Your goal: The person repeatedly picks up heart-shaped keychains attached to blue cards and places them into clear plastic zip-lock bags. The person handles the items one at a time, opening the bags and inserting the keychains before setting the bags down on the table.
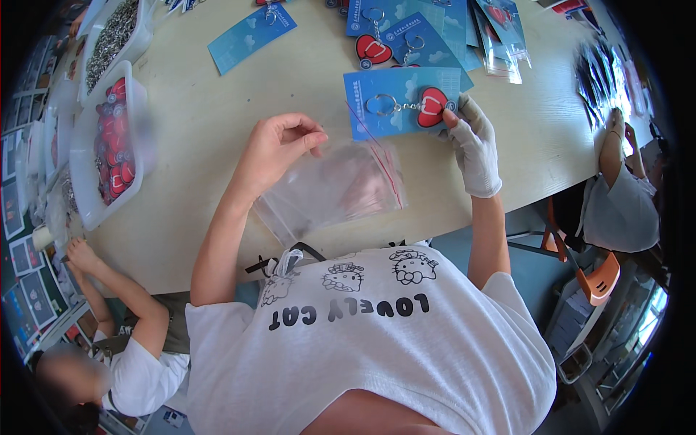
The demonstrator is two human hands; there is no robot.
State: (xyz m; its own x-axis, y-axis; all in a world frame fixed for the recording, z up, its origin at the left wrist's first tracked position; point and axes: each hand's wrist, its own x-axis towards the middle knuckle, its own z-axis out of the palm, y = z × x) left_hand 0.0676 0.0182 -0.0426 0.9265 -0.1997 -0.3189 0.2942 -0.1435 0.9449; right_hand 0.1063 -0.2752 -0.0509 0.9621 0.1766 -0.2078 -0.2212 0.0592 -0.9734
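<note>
My right hand [475, 148], in a white glove with bare thumb tip, pinches the right end of a blue printed card [366, 123]. A keychain with a red heart pendant [432, 106] lies across that card, its metal ring to the left. The thumb presses beside the heart. To the left, my left hand [279, 148] is bare and loosely curled above the table, nothing visible between its fingers. Under and between the hands lies a clear zip bag [326, 192] with a red seal line, its opening toward the card.
Several blue cards with heart keychains [374, 51] lie beyond my right hand, bagged ones [500, 36] farther right. Another card [254, 40] lies at far left. White bins hold red heart pendants [116, 145] and metal rings [112, 43]. People sit at both sides.
</note>
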